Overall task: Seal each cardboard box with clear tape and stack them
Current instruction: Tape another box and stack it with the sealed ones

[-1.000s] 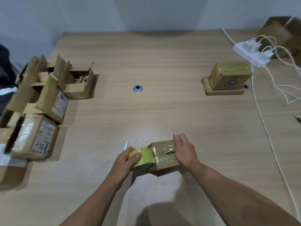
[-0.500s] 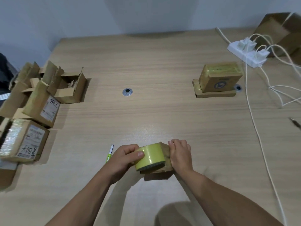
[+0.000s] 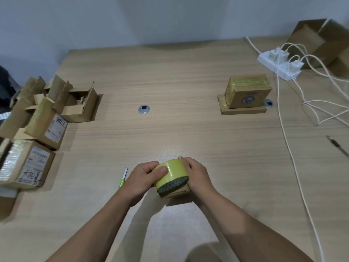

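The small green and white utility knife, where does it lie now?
The small green and white utility knife lies on the wooden table, just left of the left hand.

A white power strip (image 3: pixel 279 65) with trailing cables (image 3: pixel 294 157) lies right; a green-handled cutter (image 3: pixel 122 179) lies left.

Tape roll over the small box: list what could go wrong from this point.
1. The tape roll hides most of the small box, so the strip may land crooked or wrinkle unseen.
2. The left hand works close to the utility knife; a sweep could knock it or nick a finger.
3. The stack sits beside the white cables; carrying the box there could snag them.
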### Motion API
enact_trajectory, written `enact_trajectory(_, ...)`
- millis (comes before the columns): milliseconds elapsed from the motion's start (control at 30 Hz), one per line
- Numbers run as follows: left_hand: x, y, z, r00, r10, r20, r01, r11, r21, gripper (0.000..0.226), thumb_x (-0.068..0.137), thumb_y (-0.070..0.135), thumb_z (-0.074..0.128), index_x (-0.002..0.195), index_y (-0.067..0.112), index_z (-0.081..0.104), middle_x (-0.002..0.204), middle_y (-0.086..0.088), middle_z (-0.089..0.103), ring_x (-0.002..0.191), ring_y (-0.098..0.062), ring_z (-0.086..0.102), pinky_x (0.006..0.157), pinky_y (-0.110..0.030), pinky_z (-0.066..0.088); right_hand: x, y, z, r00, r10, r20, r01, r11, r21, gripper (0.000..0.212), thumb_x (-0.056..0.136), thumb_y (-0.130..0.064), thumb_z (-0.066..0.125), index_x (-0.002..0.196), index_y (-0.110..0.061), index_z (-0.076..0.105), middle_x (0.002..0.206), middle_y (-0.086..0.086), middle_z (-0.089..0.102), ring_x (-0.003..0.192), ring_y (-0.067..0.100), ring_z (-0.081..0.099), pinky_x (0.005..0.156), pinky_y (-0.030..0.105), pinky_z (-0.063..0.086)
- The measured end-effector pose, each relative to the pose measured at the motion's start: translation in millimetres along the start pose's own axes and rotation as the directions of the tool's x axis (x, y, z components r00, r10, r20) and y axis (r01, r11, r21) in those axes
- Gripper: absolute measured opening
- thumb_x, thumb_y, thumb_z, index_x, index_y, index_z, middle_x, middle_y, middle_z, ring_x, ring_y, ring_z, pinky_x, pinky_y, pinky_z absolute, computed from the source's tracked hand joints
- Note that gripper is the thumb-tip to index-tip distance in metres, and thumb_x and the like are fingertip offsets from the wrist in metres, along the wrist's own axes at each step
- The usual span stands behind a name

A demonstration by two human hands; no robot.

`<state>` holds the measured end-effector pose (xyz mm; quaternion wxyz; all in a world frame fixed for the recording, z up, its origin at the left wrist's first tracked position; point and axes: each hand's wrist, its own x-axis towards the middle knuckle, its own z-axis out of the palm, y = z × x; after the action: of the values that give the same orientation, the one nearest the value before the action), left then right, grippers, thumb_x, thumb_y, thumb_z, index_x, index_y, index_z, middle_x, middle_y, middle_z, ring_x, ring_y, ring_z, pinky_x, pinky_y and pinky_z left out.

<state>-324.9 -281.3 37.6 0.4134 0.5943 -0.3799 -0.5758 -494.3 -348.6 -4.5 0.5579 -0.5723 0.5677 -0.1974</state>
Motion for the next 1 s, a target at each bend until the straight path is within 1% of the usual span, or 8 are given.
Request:
enact_trajectory(133, 4.0, 5.7, 3.3, 1.000, 0.019, -0.012, -0.017, 0.991, 0.131, 0.043, 0.066, 0.056, 0.071, 0.060, 0.017, 0.054, 0.060, -0.001, 0.041, 0.057, -0.014, 0.040, 0.055, -0.027, 0.033, 0.0, 3.6, -6.2, 0.978, -0.204, 0.043, 0.208, 0.931, -0.299, 0.030, 0.105, -0.012, 0.048, 0.129, -0.005, 0.064, 0.127, 0.013, 0.065, 0.120, 0.028, 0.058, 0.101, 0.031, 0.041)
enact_trajectory(167, 4.6, 7.1, 4.6, 1.000, 0.015, -0.002, -0.014, 0.985, 0.171, 0.042, 0.066, 0.057, 0.071, 0.058, 0.019, 0.055, 0.059, 0.000, 0.042, 0.056, -0.013, 0.041, 0.054, -0.027, 0.033, -2.0, 6.8, -7.2, 0.973, -0.226, 0.034, 0.224, 0.910, -0.349, 0.032, 0.105, -0.010, 0.045, 0.131, -0.002, 0.062, 0.130, 0.015, 0.063, 0.123, 0.031, 0.056, 0.100, 0.029, 0.038)
enact_trajectory(300, 7.7, 10.7, 3.5, 1.000, -0.007, 0.023, 0.000, 0.958, 0.288, 0.046, 0.064, 0.056, 0.072, 0.058, 0.013, 0.055, 0.061, -0.002, 0.047, 0.059, -0.016, 0.046, 0.058, -0.029, 0.034, -2.6, 10.4, -10.1, 0.980, -0.199, -0.015, 0.180, 0.912, -0.368, 0.028, 0.107, -0.015, 0.040, 0.109, -0.005, 0.066, 0.104, 0.010, 0.064, 0.101, 0.027, 0.058, 0.087, 0.032, 0.042)
enact_trajectory(433, 10.7, 18.3, -6.0, 0.999, -0.029, 0.018, 0.022, 0.948, 0.317, 0.041, 0.062, 0.056, 0.072, 0.054, 0.020, 0.054, 0.057, 0.002, 0.045, 0.055, -0.013, 0.044, 0.054, -0.027, 0.032, 0.7, 11.8, -8.8, 0.972, -0.233, 0.030, 0.223, 0.875, -0.430, 0.028, 0.108, -0.013, 0.040, 0.118, -0.003, 0.065, 0.111, 0.012, 0.066, 0.105, 0.026, 0.059, 0.088, 0.032, 0.042)
enact_trajectory(533, 11.6, 27.4, -12.2, 0.999, -0.050, 0.021, 0.038, 0.920, 0.390, 0.042, 0.062, 0.058, 0.072, 0.057, 0.018, 0.058, 0.057, 0.001, 0.047, 0.055, -0.013, 0.046, 0.054, -0.026, 0.033, 2.2, 13.1, -8.2, 0.977, -0.214, 0.003, 0.197, 0.891, -0.409, 0.032, 0.109, -0.017, 0.038, 0.114, -0.004, 0.067, 0.106, 0.010, 0.066, 0.101, 0.026, 0.060, 0.086, 0.032, 0.043)
enact_trajectory(633, 10.3, 34.4, -17.5, 0.997, -0.077, 0.029, 0.054, 0.880, 0.472, 0.038, 0.072, 0.049, 0.075, 0.054, 0.020, 0.058, 0.052, 0.006, 0.047, 0.050, -0.009, 0.046, 0.049, -0.023, 0.034, 1.3, 11.0, -7.6, 0.981, -0.194, -0.009, 0.175, 0.902, -0.394, 0.034, 0.110, -0.021, 0.037, 0.113, -0.005, 0.067, 0.104, 0.008, 0.066, 0.098, 0.025, 0.060, 0.083, 0.030, 0.041)
enact_trajectory(733, 11.1, 39.2, -21.8, 0.997, -0.074, 0.016, 0.051, 0.808, 0.587, 0.043, 0.085, 0.036, 0.078, 0.054, 0.018, 0.056, 0.048, 0.007, 0.046, 0.047, -0.007, 0.044, 0.047, -0.022, 0.033, 0.6, 9.7, -8.1, 0.978, -0.206, 0.014, 0.190, 0.875, -0.445, 0.034, 0.110, -0.019, 0.035, 0.118, -0.004, 0.066, 0.108, 0.009, 0.066, 0.101, 0.025, 0.059, 0.081, 0.027, 0.038)
enact_trajectory(1000, 13.0, 50.7, -23.6, 0.994, -0.100, -0.053, 0.104, 0.625, 0.774, 0.045, 0.085, 0.044, 0.074, 0.051, 0.019, 0.058, 0.042, 0.008, 0.048, 0.043, -0.002, 0.047, 0.047, -0.021, 0.034, 2.1, 9.7, -8.4, 0.979, -0.204, 0.004, 0.182, 0.863, -0.472, 0.034, 0.110, -0.019, 0.034, 0.116, -0.006, 0.065, 0.106, 0.007, 0.064, 0.097, 0.022, 0.056, 0.077, 0.024, 0.032)
